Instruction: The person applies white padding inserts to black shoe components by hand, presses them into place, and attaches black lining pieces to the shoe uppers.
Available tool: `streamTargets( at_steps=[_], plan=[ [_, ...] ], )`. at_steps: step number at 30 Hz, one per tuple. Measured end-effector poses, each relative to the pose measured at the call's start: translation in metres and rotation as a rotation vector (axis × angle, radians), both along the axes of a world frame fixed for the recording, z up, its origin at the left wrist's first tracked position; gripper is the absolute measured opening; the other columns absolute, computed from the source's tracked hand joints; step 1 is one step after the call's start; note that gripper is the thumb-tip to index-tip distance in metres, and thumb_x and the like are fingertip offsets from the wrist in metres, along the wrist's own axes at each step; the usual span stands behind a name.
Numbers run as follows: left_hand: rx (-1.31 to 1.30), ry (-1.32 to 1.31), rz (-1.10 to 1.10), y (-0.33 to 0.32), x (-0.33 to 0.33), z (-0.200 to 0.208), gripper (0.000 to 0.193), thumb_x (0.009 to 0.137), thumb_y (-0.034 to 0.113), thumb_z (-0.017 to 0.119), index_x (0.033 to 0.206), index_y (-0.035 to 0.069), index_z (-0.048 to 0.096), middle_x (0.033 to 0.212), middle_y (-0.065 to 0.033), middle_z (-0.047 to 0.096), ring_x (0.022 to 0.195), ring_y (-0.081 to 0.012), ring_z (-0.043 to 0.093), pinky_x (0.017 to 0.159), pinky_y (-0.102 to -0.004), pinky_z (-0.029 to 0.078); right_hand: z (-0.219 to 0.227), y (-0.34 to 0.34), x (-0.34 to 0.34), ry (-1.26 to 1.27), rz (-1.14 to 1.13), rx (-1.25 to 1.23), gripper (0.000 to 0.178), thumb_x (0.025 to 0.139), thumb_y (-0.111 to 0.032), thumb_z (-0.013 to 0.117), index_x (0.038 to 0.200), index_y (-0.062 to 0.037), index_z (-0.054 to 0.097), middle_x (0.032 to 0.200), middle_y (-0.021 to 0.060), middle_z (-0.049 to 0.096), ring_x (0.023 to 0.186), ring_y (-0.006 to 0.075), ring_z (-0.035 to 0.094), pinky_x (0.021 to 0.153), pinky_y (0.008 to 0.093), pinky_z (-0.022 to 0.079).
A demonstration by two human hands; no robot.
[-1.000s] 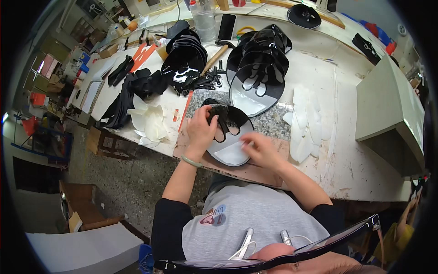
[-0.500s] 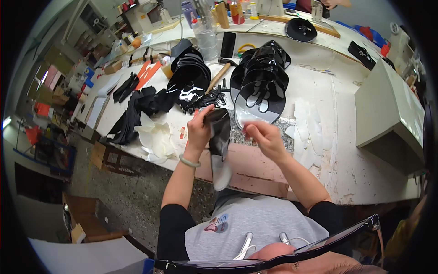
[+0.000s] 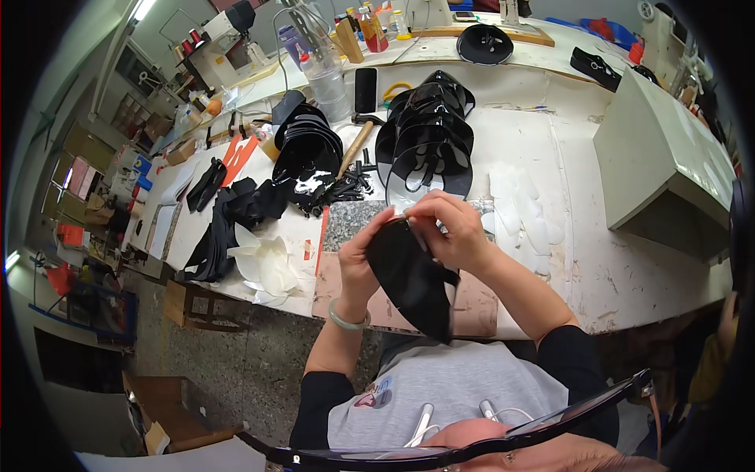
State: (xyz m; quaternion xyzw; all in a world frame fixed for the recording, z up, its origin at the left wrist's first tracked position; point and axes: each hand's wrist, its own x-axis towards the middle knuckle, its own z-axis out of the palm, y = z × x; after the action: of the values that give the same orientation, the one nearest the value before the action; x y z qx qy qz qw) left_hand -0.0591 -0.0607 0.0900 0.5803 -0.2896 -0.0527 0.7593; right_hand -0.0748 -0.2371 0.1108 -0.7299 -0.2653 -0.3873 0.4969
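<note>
In front of my chest I hold a black curved leather piece (image 3: 413,275) that looks like a shoe upper, its smooth dark side showing. My left hand (image 3: 360,256) grips its upper left edge, a pale green bangle on that wrist. With closed fingers my right hand (image 3: 452,232) pinches the top edge, close to the left fingertips. Just beyond the hands stands a nested row of glossy black uppers (image 3: 429,138) with grey-white inner faces. Another stack of glossy black pieces (image 3: 307,145) lies to its left.
A wooden-handled hammer (image 3: 356,149) lies between the stacks beside small black bits. White thin pieces (image 3: 519,220) lie on the right, cream pieces (image 3: 267,263) and black fabric (image 3: 224,228) on the left. A grey box-like stand (image 3: 668,157) occupies the right side. A phone (image 3: 366,90) lies farther back.
The held piece has turned from its pale-tipped inner side to its dark side. My right hand has moved left onto its top edge, joining the left hand. The view has shifted slightly.
</note>
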Motion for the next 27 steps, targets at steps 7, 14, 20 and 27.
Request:
streamTargets(
  at_steps=[7,14,20,27],
  plan=[
    [0.285,-0.666,0.313,0.002,-0.022,0.032,0.043,0.076,-0.008,0.064,0.118,-0.008,0.057,0.114,-0.0208,0.063,0.097,-0.0266,0.066,0.085,-0.0306,0.052,0.015,-0.011,-0.021,-0.022,0.014,-0.109,0.02,0.071,0.007,0.068,0.089,-0.0017,0.062,0.076,0.0095,0.057,0.064,0.0246,0.058,0.056,0.0303,0.047],
    [0.518,-0.917,0.286,0.002,-0.036,0.06,0.047,0.072,-0.013,0.061,0.119,-0.01,0.055,0.116,-0.0255,0.06,0.104,-0.0324,0.063,0.086,-0.0349,0.053,0.014,-0.025,-0.026,0.12,0.296,0.023,0.02,0.075,0.005,0.067,0.093,-0.0016,0.062,0.08,0.0096,0.061,0.067,0.0229,0.059,0.058,0.0288,0.047],
    [0.076,-0.618,0.165,-0.005,-0.035,0.032,0.027,0.087,0.0,0.057,0.113,-0.007,0.055,0.115,-0.0257,0.059,0.103,-0.0363,0.062,0.09,-0.0451,0.052,0.035,-0.022,-0.051,0.124,0.329,0.017,0.014,0.075,0.002,0.07,0.088,-0.0013,0.065,0.078,0.0094,0.063,0.069,0.0219,0.064,0.059,0.0288,0.05],
    [-0.183,-0.391,0.001,-0.017,-0.026,0.013,0.036,0.085,0.004,0.064,0.117,-0.005,0.05,0.119,-0.0233,0.056,0.108,-0.0358,0.059,0.094,-0.046,0.049,0.039,-0.018,-0.061,0.183,0.208,0.02,0.012,0.075,0.0,0.071,0.085,-0.0001,0.065,0.077,0.0086,0.063,0.068,0.0214,0.065,0.06,0.029,0.053]
  ],
)
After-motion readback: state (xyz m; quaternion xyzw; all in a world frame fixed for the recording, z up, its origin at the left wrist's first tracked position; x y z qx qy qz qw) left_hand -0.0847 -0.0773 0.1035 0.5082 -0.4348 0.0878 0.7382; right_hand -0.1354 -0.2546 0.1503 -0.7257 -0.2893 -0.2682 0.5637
